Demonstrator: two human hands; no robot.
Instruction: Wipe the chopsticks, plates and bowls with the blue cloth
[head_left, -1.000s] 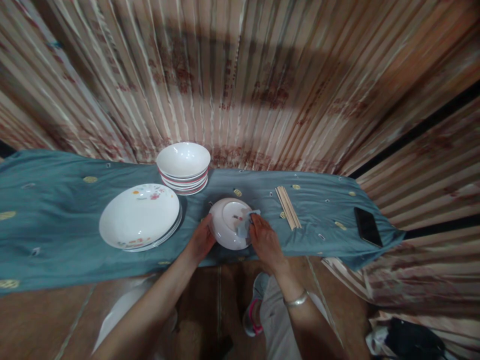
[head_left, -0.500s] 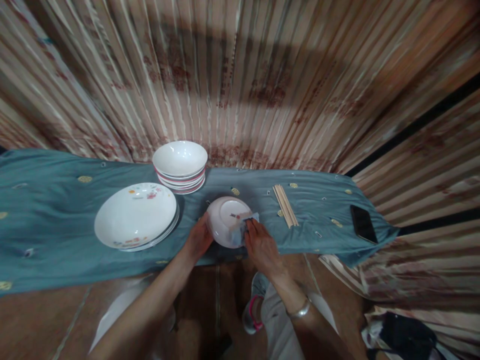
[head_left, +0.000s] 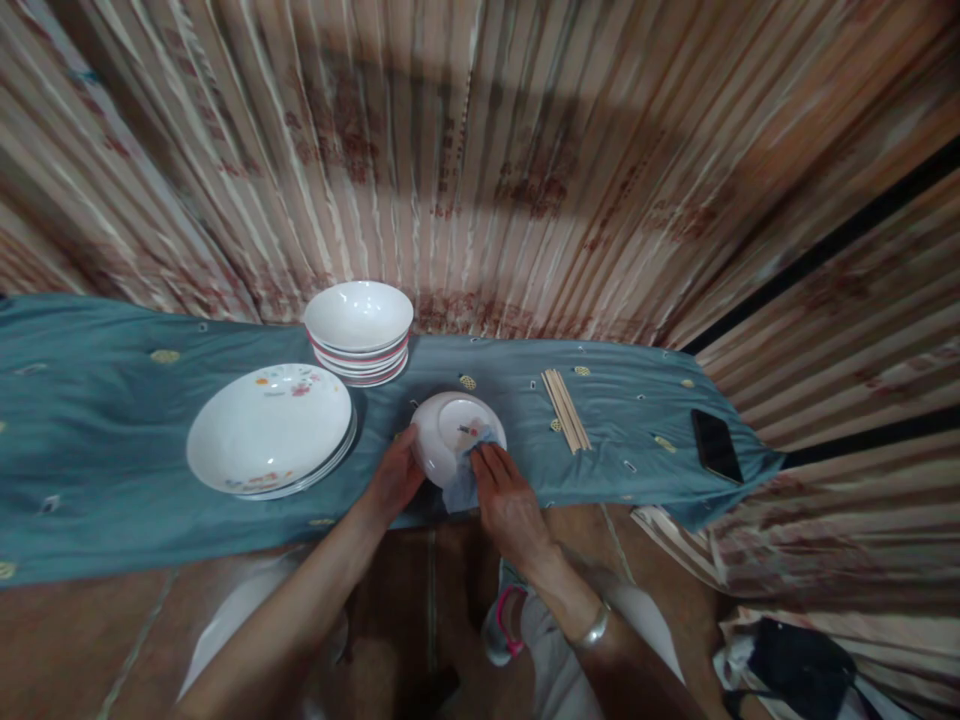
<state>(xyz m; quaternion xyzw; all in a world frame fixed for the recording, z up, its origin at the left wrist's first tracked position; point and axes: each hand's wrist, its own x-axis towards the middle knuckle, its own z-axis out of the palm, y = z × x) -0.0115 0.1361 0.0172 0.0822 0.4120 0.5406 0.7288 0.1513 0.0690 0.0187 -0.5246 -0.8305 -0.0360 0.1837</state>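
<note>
A white bowl (head_left: 435, 428), turned with its base up, is held over the front part of the table. My left hand (head_left: 397, 474) grips its left rim, with the thumb near the edge. In my right hand (head_left: 508, 502) is a pale blue cloth (head_left: 460, 486), pressed against the lower right of the bowl's underside. The fingers are bunched over this thin cloth, and part of it hangs past the bowl's near rim. Small printed marks show on the base.
Large oval plates (head_left: 270, 430) with floral decoration are stacked on the left. Behind them stands a stack of red-rimmed bowls (head_left: 358, 325). Several chopsticks (head_left: 566, 410) and a black phone (head_left: 716, 445) lie on the right of the teal tablecloth (head_left: 112, 430). A curtain (head_left: 450, 180) hangs behind.
My right hand has slid the cloth left along the bowl's underside, and more of the cloth now hangs over the near rim. My left hand keeps its grip.
</note>
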